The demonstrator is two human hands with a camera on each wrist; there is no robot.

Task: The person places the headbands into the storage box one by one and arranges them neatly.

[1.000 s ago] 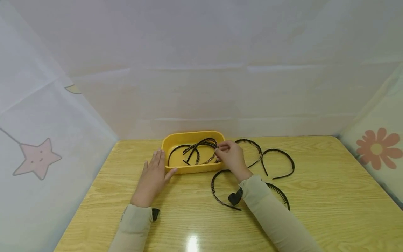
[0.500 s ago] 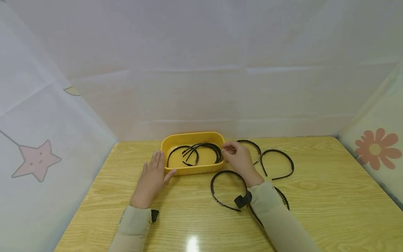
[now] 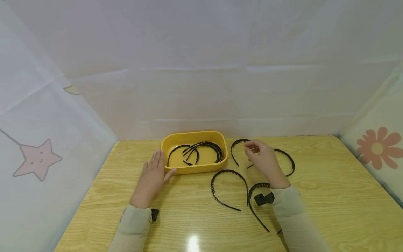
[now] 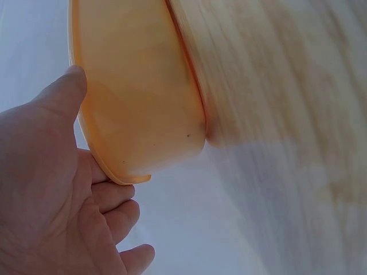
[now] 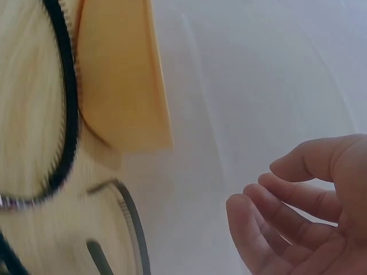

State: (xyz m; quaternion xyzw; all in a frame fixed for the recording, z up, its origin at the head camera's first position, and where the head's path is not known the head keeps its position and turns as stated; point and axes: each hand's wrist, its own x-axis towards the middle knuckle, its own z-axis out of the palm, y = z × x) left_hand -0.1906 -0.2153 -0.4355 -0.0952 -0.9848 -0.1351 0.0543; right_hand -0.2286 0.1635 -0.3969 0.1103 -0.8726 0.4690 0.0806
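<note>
In the head view my left hand rests on the near-left corner of a yellow plastic basket, its fingers straight along the left side and its thumb at the front rim. The left wrist view shows the thumb and fingers touching the basket's rim. Several dark toothed headbands lie inside. My right hand hovers right of the basket, above a headband on the table. Nothing is between its loosely bent fingers in the right wrist view, where the hand is apart from the headbands.
More headbands lie on the wooden table: one in front of the basket, one partly under the right forearm, and one behind the right hand. A pale cloth backdrop stands behind and at both sides.
My right hand has let go of a headband, which now lies in the basket with the others. The hand has moved right, out over the table. The left hand stays in place.
</note>
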